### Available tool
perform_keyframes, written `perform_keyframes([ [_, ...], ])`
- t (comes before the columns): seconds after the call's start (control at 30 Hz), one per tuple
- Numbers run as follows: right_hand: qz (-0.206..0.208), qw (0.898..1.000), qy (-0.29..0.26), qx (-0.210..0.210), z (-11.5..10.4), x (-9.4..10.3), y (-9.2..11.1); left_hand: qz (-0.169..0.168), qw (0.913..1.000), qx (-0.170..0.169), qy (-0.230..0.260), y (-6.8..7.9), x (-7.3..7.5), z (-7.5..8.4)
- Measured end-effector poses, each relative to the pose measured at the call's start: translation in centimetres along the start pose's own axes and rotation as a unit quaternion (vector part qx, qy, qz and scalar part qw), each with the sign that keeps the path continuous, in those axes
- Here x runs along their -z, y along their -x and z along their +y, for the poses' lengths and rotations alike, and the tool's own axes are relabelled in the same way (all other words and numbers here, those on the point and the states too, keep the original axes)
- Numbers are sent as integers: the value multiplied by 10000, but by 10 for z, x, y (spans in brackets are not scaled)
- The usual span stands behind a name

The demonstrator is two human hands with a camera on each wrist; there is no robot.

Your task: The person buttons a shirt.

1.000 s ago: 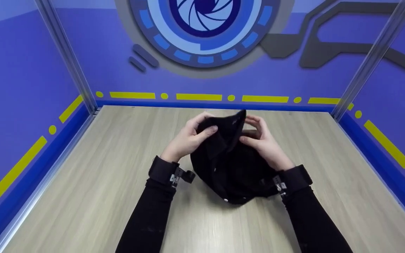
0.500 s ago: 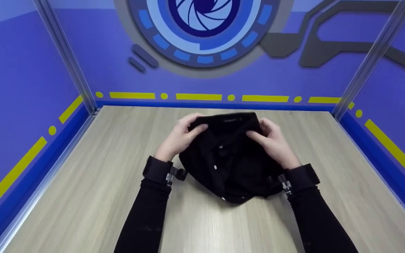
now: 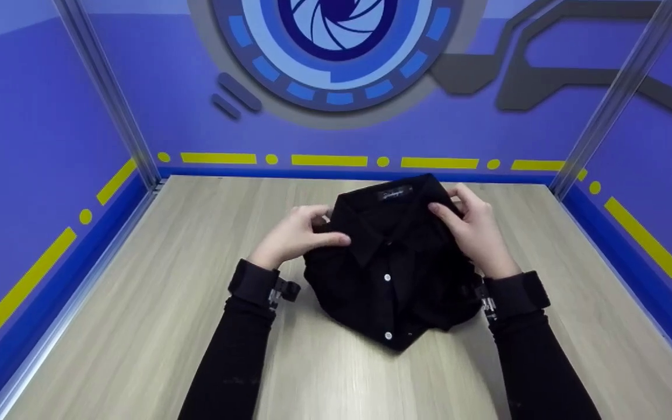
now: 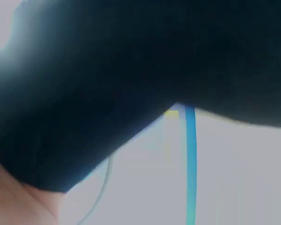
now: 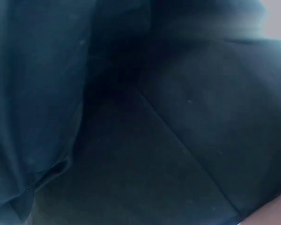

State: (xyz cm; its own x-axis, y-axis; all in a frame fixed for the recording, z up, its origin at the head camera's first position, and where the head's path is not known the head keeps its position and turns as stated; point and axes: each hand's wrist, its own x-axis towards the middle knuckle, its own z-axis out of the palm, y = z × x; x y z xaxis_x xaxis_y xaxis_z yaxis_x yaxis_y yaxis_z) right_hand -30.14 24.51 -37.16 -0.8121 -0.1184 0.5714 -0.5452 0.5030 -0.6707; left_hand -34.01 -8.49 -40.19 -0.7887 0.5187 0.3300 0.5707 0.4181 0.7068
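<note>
A black button-up shirt lies bunched on the table in the head view, its collar raised at the far side. A label shows inside the collar, and white buttons run down the front. My left hand pinches the shirt beside the collar, thumb on top and fingers mostly hidden behind. On the other side my right hand grips the cloth near the collar, thumb in front. Dark cloth fills much of the left wrist view, with a bit of the hand at lower left. Seamed shirt cloth covers nearly all the right wrist view.
The wood-grain table is enclosed by blue panels with yellow markings at the back and both sides. Metal posts stand at the back corners. A wrist camera sticks out near the left wrist.
The collar has been spread and turned to face the camera, bringing the label and buttons into view. My hands have moved apart, the left lower and leftward, the right to the right.
</note>
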Motion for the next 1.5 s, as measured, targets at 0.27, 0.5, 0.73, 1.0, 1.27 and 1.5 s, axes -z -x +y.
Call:
perform_keyframes([
  [0.27,-19,9974,-632,-349,5,10,-2,-1242,9899,326,605,11,-5,-12],
  [0.5,99,9927,-1067,-554,12,17,-2,-1712,9789,825,754,23,-6,-29],
  [0.73,275,9894,-1254,-685,14,19,-3,-1793,9757,1169,475,39,0,-52],
  [1.0,363,9891,-1217,-748,19,16,-3,-1291,9809,1287,671,52,10,-64],
  [1.27,230,9917,-951,-838,23,20,0,403,9944,979,24,48,21,-71],
  [1.5,177,9938,-640,-893,22,23,1,1041,9773,1069,-1504,56,46,-60],
])
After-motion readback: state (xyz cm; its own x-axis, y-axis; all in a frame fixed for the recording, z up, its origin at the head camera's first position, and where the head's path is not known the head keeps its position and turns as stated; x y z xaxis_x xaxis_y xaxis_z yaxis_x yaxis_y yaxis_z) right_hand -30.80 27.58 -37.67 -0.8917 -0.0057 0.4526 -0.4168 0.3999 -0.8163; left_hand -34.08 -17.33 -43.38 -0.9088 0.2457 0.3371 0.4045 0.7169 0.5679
